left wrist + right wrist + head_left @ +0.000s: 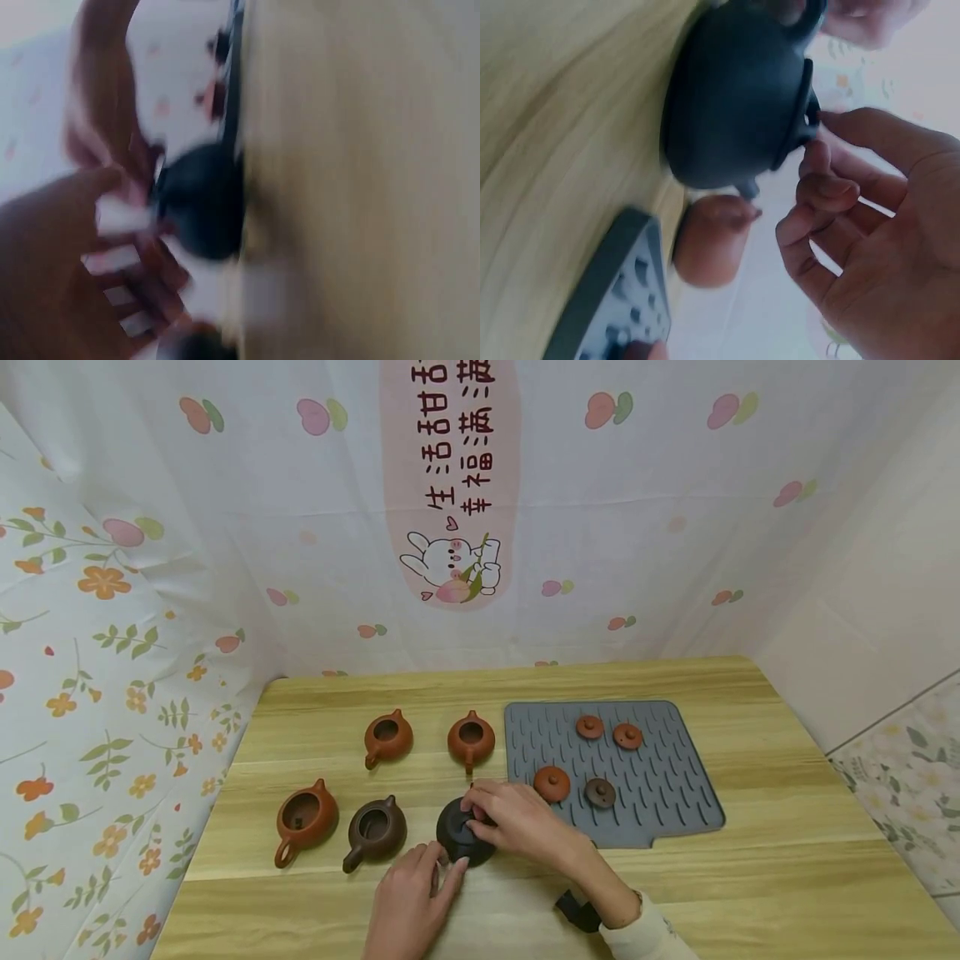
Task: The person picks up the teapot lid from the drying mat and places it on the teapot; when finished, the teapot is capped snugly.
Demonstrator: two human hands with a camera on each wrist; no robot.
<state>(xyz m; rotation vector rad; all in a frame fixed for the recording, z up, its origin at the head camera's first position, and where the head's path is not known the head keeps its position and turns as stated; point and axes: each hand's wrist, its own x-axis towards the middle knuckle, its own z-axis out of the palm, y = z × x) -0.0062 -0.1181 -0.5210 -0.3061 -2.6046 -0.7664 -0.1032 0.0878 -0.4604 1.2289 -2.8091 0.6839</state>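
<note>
A black teapot [452, 831] stands on the table in front of me. My right hand [517, 822] pinches the knob of its black lid [795, 124], which sits over the pot's mouth. Close to the pot's near left side is my left hand [408, 893], thumb and fingers spread apart around its handle [810, 22]. In the blurred left wrist view no firm grip by that hand shows. Left of the black pot stands a dark brown teapot [390, 837] without a lid.
Three reddish-brown lidless teapots stand around: one at the left [324, 820], two farther back [405, 739] [480, 733]. On a grey ridged mat [660, 760] to the right lie several small lids, including a dark brown lid [600, 792]. A patterned cloth hangs behind the table.
</note>
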